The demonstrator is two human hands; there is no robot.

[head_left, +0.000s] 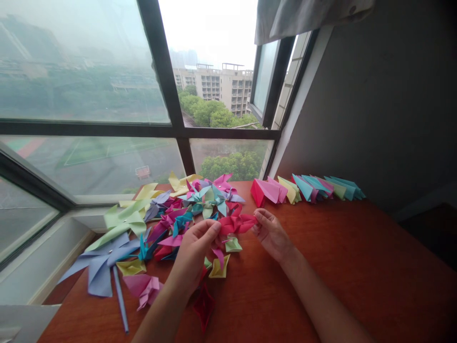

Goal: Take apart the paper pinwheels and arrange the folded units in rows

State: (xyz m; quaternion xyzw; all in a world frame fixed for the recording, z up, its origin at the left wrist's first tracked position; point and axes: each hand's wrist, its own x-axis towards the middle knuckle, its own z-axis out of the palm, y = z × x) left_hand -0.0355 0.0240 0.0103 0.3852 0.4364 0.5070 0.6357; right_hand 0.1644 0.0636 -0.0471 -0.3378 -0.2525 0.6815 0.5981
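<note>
Between my two hands a red origami piece (237,223) with pointed ends and a raised middle is held above the table. My left hand (198,247) pinches its left end between thumb and fingers. At the opposite tip, the fingertips of my right hand (270,232) are closed on the paper. Just below it lie a small green paper boat (233,245) and a yellow paper boat (219,267). A dark red paper boat (203,307) rests nearer to me, partly behind my left forearm.
Colourful folded papers crowd the left of the brown table (342,267), among them a blue pinwheel (103,262) with a stick and a green pinwheel (123,221). Several paper planes (310,186) stand in a row at the back right. Windows (221,133) rise behind.
</note>
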